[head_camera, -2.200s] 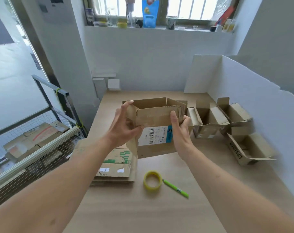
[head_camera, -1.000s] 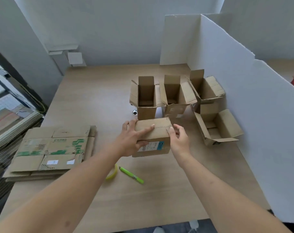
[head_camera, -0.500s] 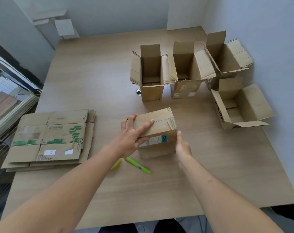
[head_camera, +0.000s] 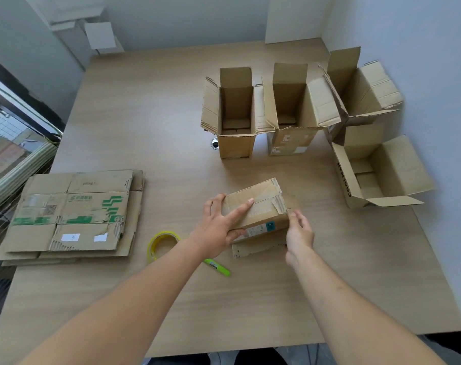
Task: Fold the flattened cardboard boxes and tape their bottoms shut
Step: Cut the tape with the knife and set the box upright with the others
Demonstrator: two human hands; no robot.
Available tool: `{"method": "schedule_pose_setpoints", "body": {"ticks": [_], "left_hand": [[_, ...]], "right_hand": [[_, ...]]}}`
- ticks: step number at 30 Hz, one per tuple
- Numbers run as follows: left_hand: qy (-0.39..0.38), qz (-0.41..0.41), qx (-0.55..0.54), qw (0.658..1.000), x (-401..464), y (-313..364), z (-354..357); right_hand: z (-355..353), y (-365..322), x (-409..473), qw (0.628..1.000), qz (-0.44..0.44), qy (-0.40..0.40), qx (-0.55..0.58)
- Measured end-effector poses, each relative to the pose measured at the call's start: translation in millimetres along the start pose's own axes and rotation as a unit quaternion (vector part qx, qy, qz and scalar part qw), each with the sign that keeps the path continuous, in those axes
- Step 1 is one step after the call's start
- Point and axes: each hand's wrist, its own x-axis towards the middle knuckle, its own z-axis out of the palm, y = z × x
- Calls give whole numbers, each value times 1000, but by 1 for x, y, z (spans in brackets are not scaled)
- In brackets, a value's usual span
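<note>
Table (head_camera: 171,127): right hand (head_camera: 299,234) regrips box (head_camera: 258,206)

A green marker (head_camera: 217,267) lies on the wooden table (head_camera: 145,114), white partition board (head_camera: 413,35) standing along its right edge.

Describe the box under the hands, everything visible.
The box is small, brown, worn cardboard, folded up and standing upside down on the table, its closed bottom flaps facing up, not taped. A white label with a blue patch shows on its near side. The left hand presses the flaps; the right hand touches its right corner.
</note>
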Motion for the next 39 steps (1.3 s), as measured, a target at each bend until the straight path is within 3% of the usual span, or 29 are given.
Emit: {"method": "schedule_pose_setpoints", "body": {"ticks": [3, 6, 9, 10, 12, 14, 18, 23, 31, 36, 39], "left_hand": [[-9, 11, 20, 1000, 7, 2, 7], [-26, 12, 46, 999, 14, 5, 7], [-31, 12, 63, 997, 17, 4, 5], [-31, 11, 67, 997, 17, 3, 4], [-32, 6, 77, 997, 17, -2, 4], [-23, 3, 85, 996, 17, -10, 0], [12, -13, 57, 998, 4, -36, -17], [82, -114, -32, 990, -37, -85, -31], [-38, -164, 10, 986, -85, -154, 16], [44, -168, -40, 984, -93, -164, 24], [191, -158, -169, 954, -105, -160, 6]], "right_hand": [[-5, 1, 3, 995, -9, 28, -93], [-6, -4, -4, 961, -48, 99, -256], [1, -15, -16, 921, -218, 99, -307], [3, -17, -20, 888, -308, 70, -334], [12, -17, -19, 781, -454, -5, -429], [23, -10, -15, 716, -484, -75, -498], [50, -4, -23, 717, -456, -108, -516], [81, 4, -34, 732, -444, -92, -509], [109, 18, -49, 752, -446, -88, -477], [108, 23, -57, 749, -444, -92, -483], [106, 29, -66, 747, -439, -98, -489]]}}
